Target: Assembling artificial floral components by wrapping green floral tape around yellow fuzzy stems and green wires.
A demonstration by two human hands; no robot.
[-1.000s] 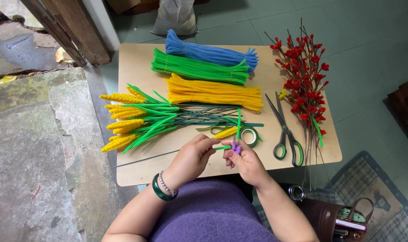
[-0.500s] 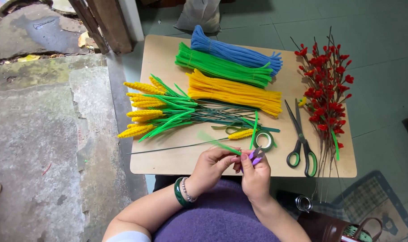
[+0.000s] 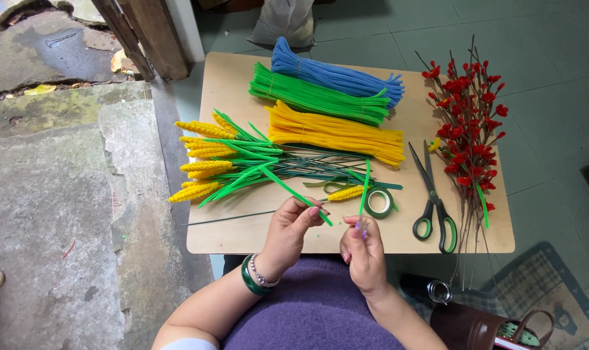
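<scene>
My left hand point(image 3: 292, 228) pinches a green pipe cleaner point(image 3: 294, 193) that slants up to the left over the table's near edge. My right hand point(image 3: 362, 249) pinches a second green pipe cleaner point(image 3: 365, 185) that stands nearly upright. A small purple piece shows at the right fingertips. Both hands hover just above the front edge of the low wooden table point(image 3: 236, 230). A short yellow spike point(image 3: 345, 193) lies beside the roll of green tape point(image 3: 378, 202), just beyond my hands.
Finished yellow spikes on green stems point(image 3: 207, 159) lie at the left. Bundles of blue point(image 3: 333, 74), green point(image 3: 317, 97) and yellow pipe cleaners point(image 3: 336, 133) lie at the back. Green-handled scissors point(image 3: 433, 201) and red-flower branches point(image 3: 466, 129) lie at the right. A brown bag point(image 3: 482, 324) stands on the floor.
The view has shifted, so the table sits lower and to the right. My left hand has lifted a green pipe cleaner clear of the table; my right hand has raised its own upright.
</scene>
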